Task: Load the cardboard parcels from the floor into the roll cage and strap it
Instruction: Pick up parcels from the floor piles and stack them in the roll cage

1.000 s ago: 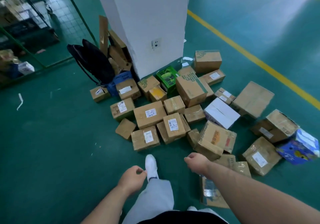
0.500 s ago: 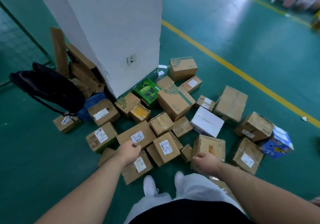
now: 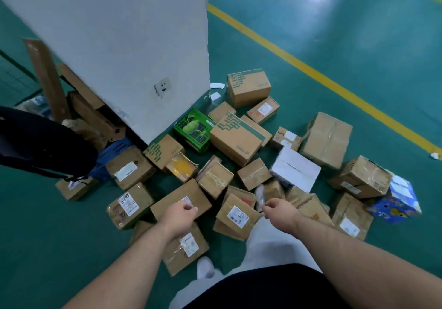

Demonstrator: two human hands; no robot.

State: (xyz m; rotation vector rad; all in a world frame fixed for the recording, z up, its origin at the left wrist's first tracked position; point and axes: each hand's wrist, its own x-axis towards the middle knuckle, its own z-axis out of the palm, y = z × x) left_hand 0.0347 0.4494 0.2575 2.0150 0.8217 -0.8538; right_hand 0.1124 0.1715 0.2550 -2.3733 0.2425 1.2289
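Head view: parcels [image 3: 239, 141] lay scattered on floor [image 3: 334, 45] beside pillar [image 3: 119, 33]; left hand [image 3: 179, 215], right hand [image 3: 278, 209] loosely curled, empty, above them, presumably reaching; roll cage unseen.

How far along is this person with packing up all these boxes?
Barely begun. Done: nothing visible; the cardboard parcels lie scattered on the green floor by the white pillar, and no roll cage is in view. In hand: left hand and right hand hover over the pile, holding nothing. Left: all loading, then strapping.
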